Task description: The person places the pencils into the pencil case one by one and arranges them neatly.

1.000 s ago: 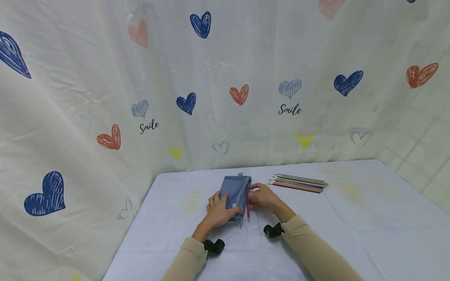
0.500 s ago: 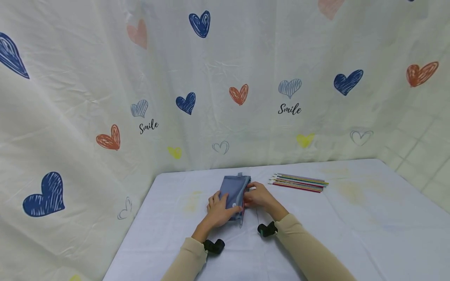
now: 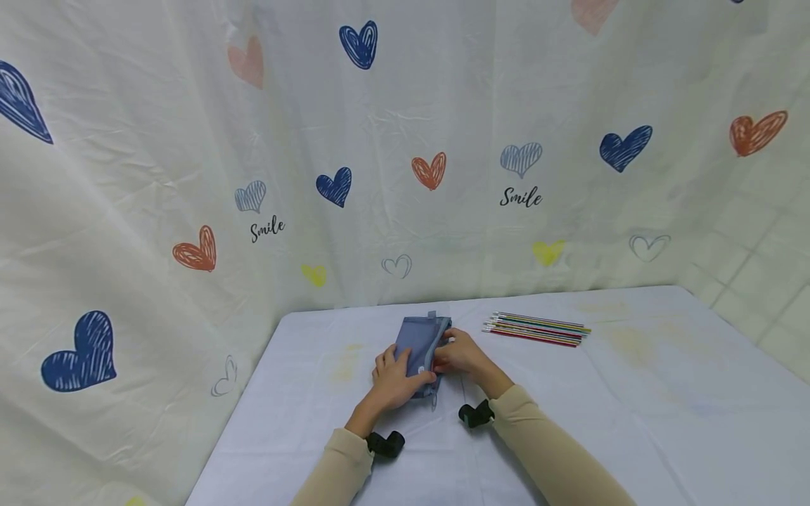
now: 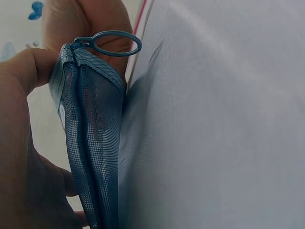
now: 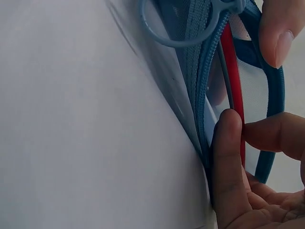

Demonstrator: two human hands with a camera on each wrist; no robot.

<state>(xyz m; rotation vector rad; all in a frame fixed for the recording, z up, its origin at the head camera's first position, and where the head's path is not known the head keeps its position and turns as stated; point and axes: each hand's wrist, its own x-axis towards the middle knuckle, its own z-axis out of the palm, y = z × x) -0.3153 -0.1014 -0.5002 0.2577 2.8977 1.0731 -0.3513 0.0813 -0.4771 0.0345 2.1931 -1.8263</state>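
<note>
A blue mesh zip pencil case point(image 3: 414, 337) lies on the table, zip side to the right. My left hand point(image 3: 394, 379) holds it, fingers spread over its top and thumb at the zip edge. The zip is open in the right wrist view, and a red pencil point(image 5: 232, 67) lies lengthwise inside the opening. My right hand point(image 3: 465, 355) pinches that pencil between thumb and finger, with the fingertips inside the opening. A ring-shaped zip pull point(image 4: 116, 43) hangs at the case's near end. The pencil's ends are hidden.
Several striped and coloured pencils point(image 3: 538, 329) lie in a flat bunch to the right of the case. A white cloth covers the table point(image 3: 633, 422). Behind it hangs a curtain point(image 3: 468, 239) printed with hearts.
My right hand has moved left with the red pencil, from beside the case into its zip opening. My left hand stays on the case.
</note>
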